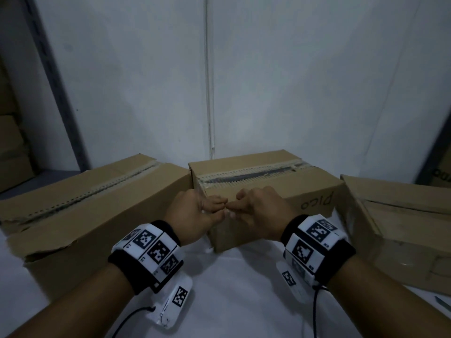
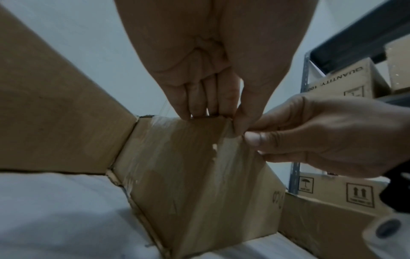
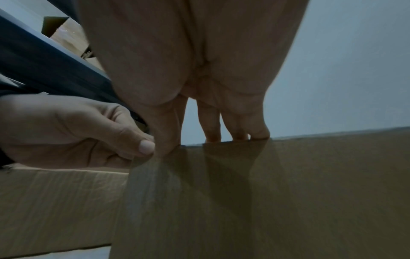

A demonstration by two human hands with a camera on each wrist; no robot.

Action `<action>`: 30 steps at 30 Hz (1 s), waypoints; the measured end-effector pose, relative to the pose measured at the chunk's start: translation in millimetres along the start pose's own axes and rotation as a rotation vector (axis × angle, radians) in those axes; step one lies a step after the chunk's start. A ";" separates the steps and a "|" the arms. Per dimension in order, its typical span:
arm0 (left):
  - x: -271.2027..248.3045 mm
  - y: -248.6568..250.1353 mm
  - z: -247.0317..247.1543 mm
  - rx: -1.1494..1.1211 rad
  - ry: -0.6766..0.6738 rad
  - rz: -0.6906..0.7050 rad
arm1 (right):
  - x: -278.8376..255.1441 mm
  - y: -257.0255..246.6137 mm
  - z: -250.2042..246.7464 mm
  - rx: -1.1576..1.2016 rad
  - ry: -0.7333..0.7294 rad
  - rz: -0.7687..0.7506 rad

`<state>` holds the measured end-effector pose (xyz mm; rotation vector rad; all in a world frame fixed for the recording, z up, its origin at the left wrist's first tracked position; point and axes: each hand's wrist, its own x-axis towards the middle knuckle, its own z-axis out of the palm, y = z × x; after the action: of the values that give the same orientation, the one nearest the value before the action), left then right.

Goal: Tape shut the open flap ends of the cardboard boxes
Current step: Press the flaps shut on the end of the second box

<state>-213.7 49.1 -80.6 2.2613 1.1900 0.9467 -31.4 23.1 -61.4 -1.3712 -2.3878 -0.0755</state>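
The middle cardboard box [image 1: 268, 189] stands on the white table, its top flaps parted by a narrow gap. Both hands meet at its near top edge. My left hand [image 1: 216, 203] hooks its fingers [image 2: 199, 105] over the edge, thumb on the end face. My right hand [image 1: 238, 203] does the same, its fingers [image 3: 235, 133] on top and thumb beside the left thumb. A strip of clear tape [image 2: 233, 166] runs down the end face under the thumbs. No tape roll is in view.
A longer box [image 1: 85, 203] with a gapped top seam lies at the left, touching the middle box. A third box [image 1: 395, 223] sits at the right. The white table [image 1: 231, 289] shows in front. Metal shelving [image 2: 306, 78] with more boxes stands to the right.
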 end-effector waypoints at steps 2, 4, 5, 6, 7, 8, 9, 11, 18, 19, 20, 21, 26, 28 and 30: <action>0.1 1.4 0.5 -0.022 0.026 -0.010 | 0.0 0.2 1.8 -0.005 0.002 -0.006; 1.4 1.6 0.0 -0.024 0.027 -0.026 | 1.3 0.4 5.3 0.025 0.046 0.032; 1.7 1.4 0.3 -0.013 0.019 -0.021 | 1.8 0.2 7.9 0.037 0.058 0.062; 1.9 1.8 -0.1 0.008 0.012 -0.011 | 2.6 0.4 10.1 0.051 0.060 0.089; 2.2 2.4 -1.8 0.039 -0.003 0.006 | 3.7 0.7 11.5 0.063 0.059 0.110; 2.0 3.1 -4.4 0.076 -0.035 0.035 | 3.7 1.0 12.7 0.069 0.059 0.124; 2.2 3.2 -7.8 0.117 -0.091 0.078 | 3.1 1.2 13.2 0.061 0.056 0.125; 2.8 1.9 -15.5 0.186 -0.219 0.152 | -1.1 2.2 11.8 0.019 0.031 0.109; 3.2 5.8 -11.6 0.036 -0.139 -0.016 | -16.3 8.2 -2.3 0.177 0.037 0.221; 2.4 7.6 -10.1 0.039 -0.122 -0.025 | -17.5 6.3 -1.8 0.192 0.040 0.234; 1.9 9.8 -9.4 0.066 -0.112 -0.027 | -19.3 3.7 -2.2 0.190 0.037 0.233; 1.5 12.4 -8.9 0.110 -0.101 -0.020 | -21.4 1.0 -3.4 0.170 0.013 0.225; -5.6 25.3 -0.7 0.332 -0.059 0.064 | -50.4 -13.8 -29.7 0.078 -0.088 0.235; -6.2 30.2 2.7 0.412 -0.072 0.089 | -76.4 -18.9 -45.9 0.099 -0.058 0.254; -6.1 40.6 5.9 0.469 -0.106 0.065 | -108.8 -20.6 -64.3 0.103 -0.053 0.299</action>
<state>-189.3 21.5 -61.5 2.6863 1.4133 0.6030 19.4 -92.0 -37.5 -1.6789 -2.1663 0.1638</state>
